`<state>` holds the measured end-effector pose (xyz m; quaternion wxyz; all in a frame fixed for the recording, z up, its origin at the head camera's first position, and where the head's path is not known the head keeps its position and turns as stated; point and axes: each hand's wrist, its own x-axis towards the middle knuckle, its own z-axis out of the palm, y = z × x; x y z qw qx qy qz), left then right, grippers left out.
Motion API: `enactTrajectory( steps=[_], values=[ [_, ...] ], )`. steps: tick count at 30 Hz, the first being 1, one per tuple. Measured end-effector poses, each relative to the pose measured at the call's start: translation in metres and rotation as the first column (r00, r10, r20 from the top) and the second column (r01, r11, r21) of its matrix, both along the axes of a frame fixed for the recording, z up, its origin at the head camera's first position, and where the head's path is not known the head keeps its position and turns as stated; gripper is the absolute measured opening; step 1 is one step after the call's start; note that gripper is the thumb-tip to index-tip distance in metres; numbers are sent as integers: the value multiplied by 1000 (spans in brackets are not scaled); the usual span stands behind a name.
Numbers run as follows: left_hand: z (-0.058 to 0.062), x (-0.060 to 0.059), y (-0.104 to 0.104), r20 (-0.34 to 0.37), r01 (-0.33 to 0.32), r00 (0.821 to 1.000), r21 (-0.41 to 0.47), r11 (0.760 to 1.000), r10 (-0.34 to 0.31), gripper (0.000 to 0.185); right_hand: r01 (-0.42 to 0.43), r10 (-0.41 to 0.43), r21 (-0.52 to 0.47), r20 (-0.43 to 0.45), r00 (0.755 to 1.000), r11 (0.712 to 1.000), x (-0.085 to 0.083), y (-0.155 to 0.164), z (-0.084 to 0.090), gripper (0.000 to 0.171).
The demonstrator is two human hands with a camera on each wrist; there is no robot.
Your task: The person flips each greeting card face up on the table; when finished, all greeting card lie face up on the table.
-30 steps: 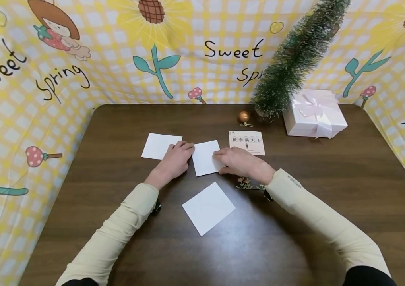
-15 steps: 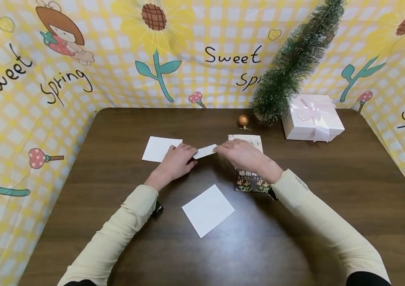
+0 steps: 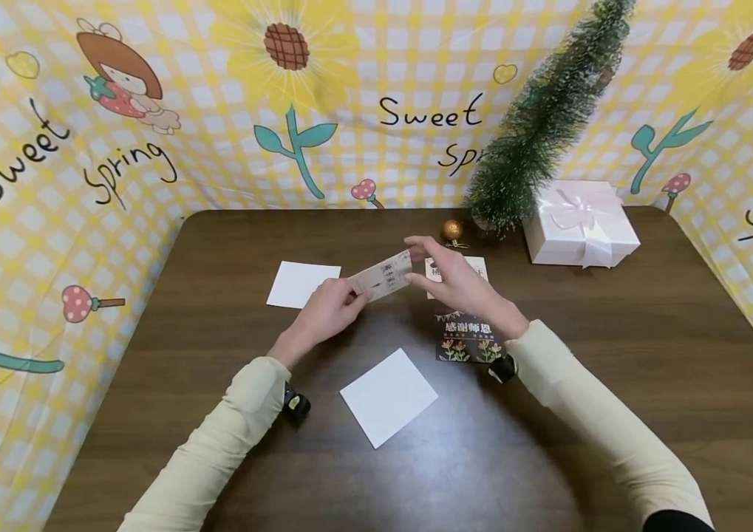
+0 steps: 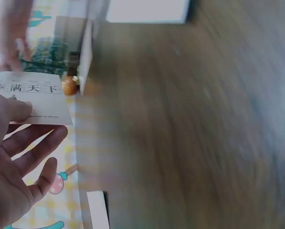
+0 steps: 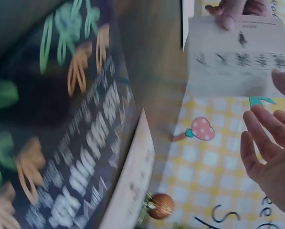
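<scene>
left hand (image 3: 331, 310) pinches lifted card (image 3: 383, 275) – right hand (image 3: 457, 279) spread, fingertips at its edge

Head cam high, looks forward-down over whole table (image 3: 549, 414). Wrist cams close, low, blurred. All three share lifted printed card (image 3: 383, 277) (image 4: 30, 104) (image 5: 235, 57).

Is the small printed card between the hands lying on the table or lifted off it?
Lifted: the small printed card tilts above the brown table, pinched by left hand.

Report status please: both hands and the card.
Left hand pinches printed card, lifted off table. Right hand open at card's far edge. Nothing in the way.
</scene>
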<state>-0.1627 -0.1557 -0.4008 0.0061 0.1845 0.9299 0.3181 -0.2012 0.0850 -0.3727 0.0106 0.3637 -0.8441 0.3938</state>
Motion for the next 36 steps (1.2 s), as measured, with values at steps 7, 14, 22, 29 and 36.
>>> enactTrajectory(
  steps=[7,14,22,29,36],
  values=[
    [9,5,4,58,18,998,234,972,-33,30,10,-6,-64,62,998,998,0,-1,-5,7],
    [15,7,-2,82,-22,997,305,952,-3,34,-77,77,62,5,997,995,-1,7,3,19],
    [25,9,0,15,39,999,295,955,-45,23,-121,142,269,-60,988,956,-2,8,11,16],
    [29,12,4,-59,33,998,302,953,-15,11,-69,59,122,78,995,990,3,13,14,17],
    [35,11,3,-63,-40,995,436,899,75,13,115,-85,-72,327,941,991,3,16,-1,39]
  ],
)
